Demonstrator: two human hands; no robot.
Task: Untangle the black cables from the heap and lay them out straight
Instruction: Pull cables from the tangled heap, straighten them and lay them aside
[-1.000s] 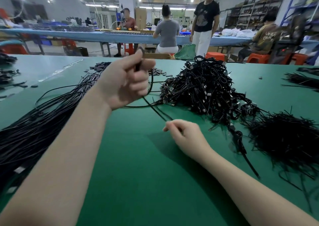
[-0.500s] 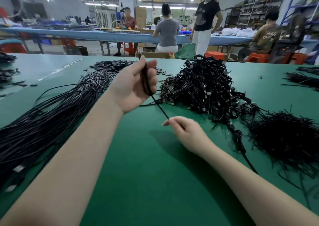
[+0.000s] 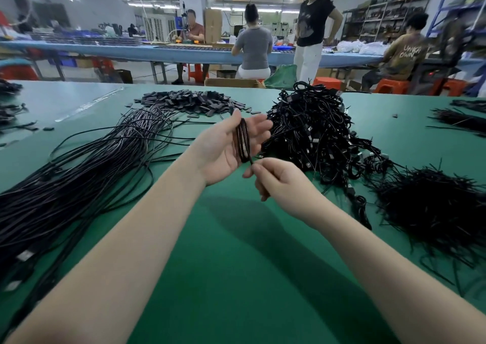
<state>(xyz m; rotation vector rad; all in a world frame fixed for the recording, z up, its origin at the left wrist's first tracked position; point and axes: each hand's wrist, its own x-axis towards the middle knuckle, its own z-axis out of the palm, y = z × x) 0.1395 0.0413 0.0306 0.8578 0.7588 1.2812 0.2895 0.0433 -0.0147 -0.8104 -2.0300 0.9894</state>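
Observation:
A tangled heap of black cables [image 3: 313, 130] rises at the middle back of the green table [image 3: 236, 251]. My left hand [image 3: 223, 149] is held palm up in front of the heap, with a small coil of black cable [image 3: 243, 144] wound around its fingers. Just below it, my right hand [image 3: 281, 183] pinches the loose end of that same cable between thumb and forefinger. A long bundle of straightened black cables [image 3: 86, 175] lies across the left side of the table.
A pile of small dark flat pieces [image 3: 189, 102] lies at the back behind the straight bundle. A bushy heap of short black ties [image 3: 431, 207] sits at the right. More black bundles [image 3: 462, 117] lie at the far right edge. Several people work at a blue bench [image 3: 168, 52] beyond.
My left hand has turned palm up and its fingers have spread, showing the cable wound around them. My right hand has risen from the table to just under the left, gripping the cable's end.

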